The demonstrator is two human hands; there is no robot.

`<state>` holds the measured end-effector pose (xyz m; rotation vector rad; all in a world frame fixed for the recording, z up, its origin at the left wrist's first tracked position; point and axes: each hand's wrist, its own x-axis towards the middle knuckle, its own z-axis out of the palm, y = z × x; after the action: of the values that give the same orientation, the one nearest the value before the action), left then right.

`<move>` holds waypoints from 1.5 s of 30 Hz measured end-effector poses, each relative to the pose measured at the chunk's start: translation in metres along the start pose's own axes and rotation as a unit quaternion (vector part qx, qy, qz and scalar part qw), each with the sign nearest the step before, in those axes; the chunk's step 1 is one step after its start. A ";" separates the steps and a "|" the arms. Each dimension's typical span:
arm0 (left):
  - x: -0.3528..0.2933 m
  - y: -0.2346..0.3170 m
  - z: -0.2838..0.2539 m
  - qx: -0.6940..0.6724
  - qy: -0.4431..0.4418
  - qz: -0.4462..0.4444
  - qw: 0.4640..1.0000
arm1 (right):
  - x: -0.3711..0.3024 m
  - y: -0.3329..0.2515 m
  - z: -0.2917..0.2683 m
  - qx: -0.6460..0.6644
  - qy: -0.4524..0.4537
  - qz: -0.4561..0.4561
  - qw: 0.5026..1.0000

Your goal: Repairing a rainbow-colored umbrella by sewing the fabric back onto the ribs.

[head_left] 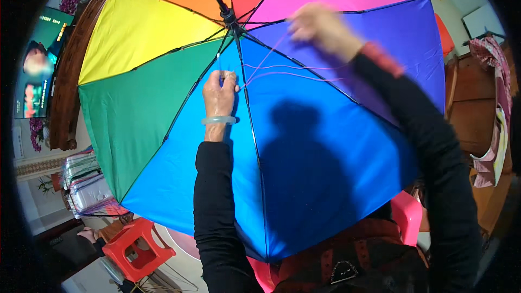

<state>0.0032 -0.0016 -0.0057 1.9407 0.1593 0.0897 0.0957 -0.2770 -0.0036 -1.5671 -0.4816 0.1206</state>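
Left hand (pixel 220 96) pinched closed over blue panel (pixel 179 176), six o'clock from hub (pixel 230 18) — what it gripped, I couldn't tell; right hand (pixel 321 30) blurred at three, closure unclear, pink thread (pixel 279 73) running toward it. Even pull seemed best, loops off ribs (pixel 249 114). Umbrella (pixel 266 111) spread open behind both hands; red stool (pixel 116 247) beyond rim (pixel 266 255), seven. Most room — purple panel (pixel 418 49), past three

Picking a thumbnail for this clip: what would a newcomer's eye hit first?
The open rainbow umbrella, its ribbed inner side facing the camera, fills the middle. Next, near its hub, the left hand over the blue panel and the blurred right hand over the purple, with thin pink thread between them. Then the dark shadow on the blue, lower centre.
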 end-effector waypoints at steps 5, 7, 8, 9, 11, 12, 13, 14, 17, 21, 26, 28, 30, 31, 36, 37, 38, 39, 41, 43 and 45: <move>0.013 -0.002 0.011 0.074 -0.046 0.030 0.996 | -0.075 -0.133 -0.311 -0.230 0.398 0.088 0.884; 0.017 -0.009 0.011 0.135 -0.068 0.046 0.987 | -0.104 -0.152 -0.337 -0.169 0.249 -0.220 0.928; 0.016 -0.016 0.000 0.147 -0.061 0.034 0.987 | -0.089 -0.152 -0.284 -0.006 0.146 -0.338 0.930; 0.017 -0.013 0.001 0.150 -0.075 0.024 0.986 | -0.088 -0.161 -0.285 -0.009 0.147 -0.337 0.930; 0.020 -0.005 0.007 0.153 -0.107 0.008 0.982 | -0.088 -0.177 -0.287 -0.309 0.439 0.093 0.838; 0.019 -0.003 0.008 0.155 -0.110 0.008 0.982 | -0.079 -0.169 -0.248 -0.350 0.330 0.097 0.871; 0.018 0.001 0.008 0.134 -0.112 -0.016 0.985 | -0.063 -0.155 -0.193 -0.384 0.217 0.100 0.892; 0.017 0.004 0.009 0.112 -0.114 -0.040 0.986 | -0.051 -0.127 -0.162 -0.390 0.088 0.092 0.912; 0.012 0.009 -0.002 0.090 -0.107 -0.083 0.987 | -0.029 -0.075 -0.011 -0.386 -0.173 -0.107 0.900; 0.013 0.011 0.007 0.060 -0.111 -0.085 0.988 | -0.023 -0.033 0.091 -0.451 -0.188 -0.034 0.872; 0.009 0.013 -0.001 0.037 -0.105 -0.079 0.991 | -0.007 -0.008 0.105 -0.461 -0.084 0.015 0.883; 0.007 0.014 -0.005 0.024 -0.104 -0.094 0.990 | 0.003 -0.011 0.070 -0.503 -0.038 0.033 0.863; 0.010 0.015 -0.002 0.005 -0.131 -0.101 0.986 | 0.005 -0.010 0.014 -0.544 0.023 0.055 0.837; 0.009 0.015 -0.005 0.001 -0.141 -0.107 0.984 | 0.003 -0.010 -0.010 -0.535 0.062 0.048 0.841; 0.012 0.014 -0.005 -0.030 -0.168 -0.120 0.978 | -0.026 -0.006 -0.065 -0.535 0.143 0.164 0.816; 0.011 0.014 -0.005 -0.008 -0.171 -0.111 0.979 | -0.030 -0.007 -0.063 -0.561 0.135 0.167 0.799; 0.011 0.015 -0.006 0.014 -0.173 -0.102 0.979 | -0.033 -0.008 -0.060 -0.560 0.137 0.168 0.800; 0.011 0.016 -0.006 0.037 -0.176 -0.092 0.979 | -0.035 -0.007 -0.057 -0.580 0.139 0.162 0.786; 0.007 0.008 0.005 0.101 -0.126 -0.018 0.987 | -0.037 -0.011 -0.052 -0.621 0.145 0.149 0.756; 0.004 0.000 0.020 0.218 -0.022 0.131 0.967 | -0.039 -0.017 -0.066 -0.639 0.155 0.144 0.740; 0.001 -0.005 0.026 0.261 -0.009 0.188 0.947 | -0.043 -0.025 -0.088 -0.674 0.170 0.135 0.707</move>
<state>0.0078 -0.0234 -0.0194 2.4815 -0.2284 0.3071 0.0838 -0.3750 0.0171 -3.0335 0.0672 -0.4089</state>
